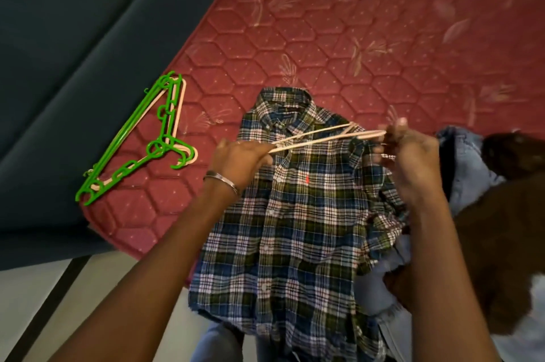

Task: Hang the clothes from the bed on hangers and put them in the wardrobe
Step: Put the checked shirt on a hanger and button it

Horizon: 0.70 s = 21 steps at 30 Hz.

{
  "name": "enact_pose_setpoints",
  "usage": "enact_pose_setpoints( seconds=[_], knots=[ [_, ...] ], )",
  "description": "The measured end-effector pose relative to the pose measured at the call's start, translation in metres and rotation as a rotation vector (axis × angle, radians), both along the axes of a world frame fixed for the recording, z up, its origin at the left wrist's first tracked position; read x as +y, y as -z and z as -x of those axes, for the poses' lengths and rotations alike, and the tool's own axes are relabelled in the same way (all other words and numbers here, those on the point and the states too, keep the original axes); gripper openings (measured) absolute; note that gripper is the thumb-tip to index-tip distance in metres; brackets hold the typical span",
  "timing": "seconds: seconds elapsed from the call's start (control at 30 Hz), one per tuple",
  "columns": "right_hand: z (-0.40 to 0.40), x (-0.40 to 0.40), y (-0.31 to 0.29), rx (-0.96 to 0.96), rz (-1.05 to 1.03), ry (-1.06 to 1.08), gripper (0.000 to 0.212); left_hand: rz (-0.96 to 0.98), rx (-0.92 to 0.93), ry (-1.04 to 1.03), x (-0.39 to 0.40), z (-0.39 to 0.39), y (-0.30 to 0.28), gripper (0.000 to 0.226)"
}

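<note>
Clothes wait on the bed (324, 22), the plaid shirt (295, 214) spread flat on top, while a pink hanger (324, 137) is gripped at both ends by the left hand (239, 161) and right hand (410, 155), probably for sliding into the collar.

A red quilted mattress (339, 37) fills the far side — a dark teal wall (73, 22) stands left, pale floor (26, 302) near left.
</note>
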State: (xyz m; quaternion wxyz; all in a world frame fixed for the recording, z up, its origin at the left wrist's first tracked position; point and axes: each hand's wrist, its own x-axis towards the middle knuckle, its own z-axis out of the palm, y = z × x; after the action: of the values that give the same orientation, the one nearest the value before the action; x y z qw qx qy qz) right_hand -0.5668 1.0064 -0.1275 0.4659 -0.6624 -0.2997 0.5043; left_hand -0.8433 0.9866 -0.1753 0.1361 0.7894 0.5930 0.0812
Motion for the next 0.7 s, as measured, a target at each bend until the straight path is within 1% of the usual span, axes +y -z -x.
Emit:
enact_pose_setpoints(
  seconds=[0.03, 0.07, 0.13, 0.17, 0.2, 0.27, 0.33, 0.4, 0.43, 0.5, 0.53, 0.6, 0.63, 0.67, 0.7],
  knots=[
    [-0.014, 0.001, 0.003, -0.083, -0.016, -0.080, 0.017, 0.013, 0.017, -0.006, 0.006, 0.001, -0.006, 0.029],
    [-0.025, 0.004, 0.008, -0.144, -0.033, -0.176, 0.016, 0.026, 0.045, 0.009, 0.013, 0.003, -0.013, 0.031],
    [-0.030, 0.010, 0.020, -0.203, -0.018, -0.430, 0.038, 0.077, 0.111, 0.077, 0.029, 0.010, -0.029, 0.041],
    [-0.026, 0.016, 0.023, -0.216, -0.013, -0.540, 0.042, 0.089, 0.144, 0.118, 0.039, 0.013, -0.036, 0.049],
    [-0.017, 0.020, 0.024, -0.227, -0.033, -0.620, 0.039, 0.088, 0.175, 0.158, 0.047, 0.017, -0.042, 0.055],
    [-0.001, 0.031, 0.023, -0.252, -0.144, -0.663, 0.026, 0.050, 0.238, 0.185, 0.066, 0.023, -0.054, 0.056],
    [0.008, 0.043, 0.016, -0.228, -0.240, -0.612, 0.019, 0.011, 0.262, 0.191, 0.083, 0.025, -0.065, 0.055],
    [0.015, 0.056, 0.008, -0.110, -0.268, -0.532, 0.013, 0.006, 0.269, 0.147, 0.099, 0.025, -0.076, 0.054],
    [0.021, 0.064, 0.005, -0.057, -0.281, -0.501, 0.011, -0.011, 0.259, 0.106, 0.107, 0.026, -0.078, 0.048],
    [0.034, 0.081, 0.004, -0.016, -0.275, -0.397, 0.009, -0.145, 0.244, 0.020, 0.124, 0.029, -0.075, 0.034],
    [0.038, 0.091, 0.006, 0.015, -0.260, -0.327, 0.009, -0.227, 0.218, -0.054, 0.132, 0.027, -0.073, 0.037],
    [0.040, 0.107, 0.005, 0.130, -0.248, -0.155, 0.008, -0.334, 0.112, -0.284, 0.135, 0.015, -0.068, 0.054],
    [0.041, 0.120, 0.004, 0.191, -0.242, -0.064, 0.009, -0.336, 0.039, -0.410, 0.139, 0.010, -0.061, 0.057],
    [0.041, 0.131, 0.004, 0.233, -0.221, 0.008, 0.013, -0.278, -0.017, -0.525, 0.140, 0.006, -0.048, 0.053],
    [0.041, 0.141, 0.001, 0.219, -0.182, 0.044, 0.018, -0.169, -0.076, -0.613, 0.141, 0.003, -0.034, 0.045]
  ],
)
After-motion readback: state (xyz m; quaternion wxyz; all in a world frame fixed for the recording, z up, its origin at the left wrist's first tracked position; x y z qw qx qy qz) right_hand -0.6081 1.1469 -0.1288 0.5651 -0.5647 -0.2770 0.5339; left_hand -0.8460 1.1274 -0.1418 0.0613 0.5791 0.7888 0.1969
